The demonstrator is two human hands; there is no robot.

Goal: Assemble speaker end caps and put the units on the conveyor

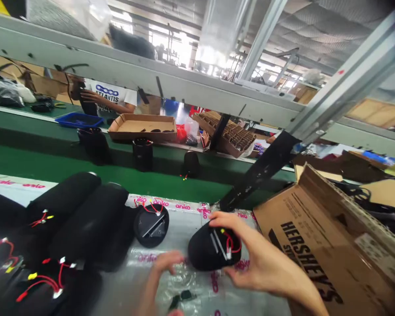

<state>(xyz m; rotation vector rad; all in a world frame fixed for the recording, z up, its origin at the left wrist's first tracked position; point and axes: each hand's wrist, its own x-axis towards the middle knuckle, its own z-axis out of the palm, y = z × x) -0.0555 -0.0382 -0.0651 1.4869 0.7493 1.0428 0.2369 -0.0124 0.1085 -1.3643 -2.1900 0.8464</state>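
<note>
My right hand (260,259) is closed round a black cylinder (202,250), thumb on one side and fingers on the other. The cylinder lies tilted, its end turned towards me, with red wires and a white connector showing there. Just left of it, my left hand (161,272) is slightly blurred, its fingers apart and nothing visible in them. Below that hand's fingertips are clear plastic and a small dark piece (181,298) on the table. Another black cylinder (151,228) stands behind, wires on its top. Several larger black cylinders (88,219) with red wires lie at left.
A Hershey's cardboard box (303,228) stands close on the right. Beyond the taped table edge (182,206) runs a green conveyor (158,180) carrying several black cylinders. A dark slanted post (260,171) rises ahead. Across the belt are a shallow carton (141,125), a blue tray (79,120) and a person (110,98).
</note>
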